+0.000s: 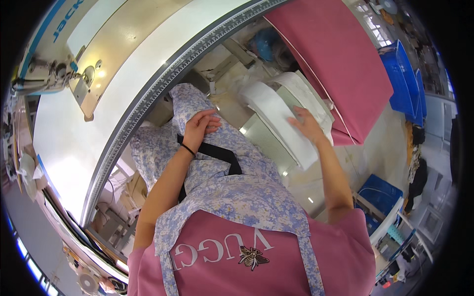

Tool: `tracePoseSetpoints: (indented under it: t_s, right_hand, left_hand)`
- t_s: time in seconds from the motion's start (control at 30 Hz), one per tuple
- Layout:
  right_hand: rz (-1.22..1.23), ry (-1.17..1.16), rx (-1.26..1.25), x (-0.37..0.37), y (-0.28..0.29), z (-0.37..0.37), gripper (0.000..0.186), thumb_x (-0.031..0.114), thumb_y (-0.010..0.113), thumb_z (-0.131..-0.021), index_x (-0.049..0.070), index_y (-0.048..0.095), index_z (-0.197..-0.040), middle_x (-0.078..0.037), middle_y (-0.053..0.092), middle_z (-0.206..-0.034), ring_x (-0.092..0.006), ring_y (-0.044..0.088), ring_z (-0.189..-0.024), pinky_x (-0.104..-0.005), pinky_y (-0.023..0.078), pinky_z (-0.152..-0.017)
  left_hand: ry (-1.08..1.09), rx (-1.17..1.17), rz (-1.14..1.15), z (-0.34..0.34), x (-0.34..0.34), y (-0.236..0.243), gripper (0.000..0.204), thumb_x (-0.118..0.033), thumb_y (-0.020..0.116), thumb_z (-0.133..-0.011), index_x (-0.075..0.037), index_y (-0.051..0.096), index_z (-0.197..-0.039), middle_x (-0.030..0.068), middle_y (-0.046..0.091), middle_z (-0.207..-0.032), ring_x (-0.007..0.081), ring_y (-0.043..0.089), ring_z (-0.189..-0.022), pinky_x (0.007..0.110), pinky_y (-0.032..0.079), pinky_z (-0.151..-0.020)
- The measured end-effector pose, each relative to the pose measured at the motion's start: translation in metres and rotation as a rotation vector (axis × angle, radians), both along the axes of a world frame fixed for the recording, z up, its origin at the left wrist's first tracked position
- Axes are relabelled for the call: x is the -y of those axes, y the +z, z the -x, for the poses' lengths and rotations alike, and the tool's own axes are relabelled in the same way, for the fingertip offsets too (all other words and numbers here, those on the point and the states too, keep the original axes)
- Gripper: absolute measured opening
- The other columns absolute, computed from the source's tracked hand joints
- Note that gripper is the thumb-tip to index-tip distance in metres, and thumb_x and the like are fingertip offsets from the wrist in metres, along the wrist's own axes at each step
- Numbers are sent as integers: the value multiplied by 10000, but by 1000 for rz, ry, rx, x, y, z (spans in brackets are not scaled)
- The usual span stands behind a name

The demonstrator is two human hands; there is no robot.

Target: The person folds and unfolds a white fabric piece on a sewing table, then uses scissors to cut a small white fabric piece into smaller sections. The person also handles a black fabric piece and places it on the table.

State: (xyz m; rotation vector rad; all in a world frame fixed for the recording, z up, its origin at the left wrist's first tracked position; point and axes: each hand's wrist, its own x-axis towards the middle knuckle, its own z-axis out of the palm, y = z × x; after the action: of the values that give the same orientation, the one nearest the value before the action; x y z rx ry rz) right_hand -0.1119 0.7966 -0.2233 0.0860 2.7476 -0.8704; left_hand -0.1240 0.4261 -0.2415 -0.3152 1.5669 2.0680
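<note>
- Your right hand was stretched out over the white strip, to the right of your lap.
- Its fingers were spread and slightly bent at the strip's right side; you could not tell from this view whether they pinched it or only rested there.
- The strip lay in a curve across the pale green surface, one end toward the far left corner and the other at the near right corner.
- More white pieces lay beside the strip, along the right edge of that surface, under and around your right hand.
- Your left hand lay over your lap, its fingers loosely bent, not clenched, with nothing visible in them.
- Near that hand, a black strap crossed your flowered apron; a dark band circled your wrist.
- The white tabletop was ahead and to your left, with a ruler strip along its near edge.
- The sewing machine stood toward the tabletop's far left part.
- The pink cloth hung just beyond the white pieces, with light piping down its left edge.
- Blue bins stood to the right of the pink cloth.
</note>
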Motion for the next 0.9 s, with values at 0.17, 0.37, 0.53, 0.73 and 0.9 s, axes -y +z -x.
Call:
tracePoseSetpoints:
  t_s: [0.17,0.37,0.53,0.73,0.9]
  right_hand:
    - [-144,120,-337,66,-7,3,485,238,700,-696,68,536,-1119,-110,525,-1071,-303,483,-989,-372,407,-856]
    - [-347,266,-336,110,-32,30,557,208,728,-627,59,513,-1118,-80,485,-1079,-263,471,-987,-371,409,-809]
    - [-563,321,-163,118,-47,46,561,236,742,-604,65,510,-1085,-77,460,-1069,-250,462,-1012,-373,442,-765]
    - [-467,408,-104,104,-50,61,529,223,727,-615,68,505,-1068,-95,457,-1071,-276,465,-1025,-393,495,-732]
    - [-518,455,-102,107,-50,63,471,195,712,-626,45,512,-1025,-109,454,-1077,-282,463,-1021,-389,504,-704]
  left_hand:
    - [23,1,26,-3,-1,0,260,-117,394,-936,-13,512,-1142,119,610,-964,185,623,-855,260,509,-736]
    - [15,-3,7,-1,-4,-1,268,-130,396,-940,-27,516,-1156,103,610,-981,168,614,-870,253,501,-745]
    - [40,-21,-2,-4,-1,-2,266,-122,394,-939,-26,513,-1157,103,609,-977,169,617,-865,256,504,-742]
    - [41,-43,-24,-5,0,-7,265,-121,389,-942,-25,512,-1156,101,609,-974,171,618,-870,261,509,-740]
    - [73,-29,-31,-5,-2,-6,250,-103,383,-939,-13,518,-1129,107,610,-938,176,626,-829,263,520,-710]
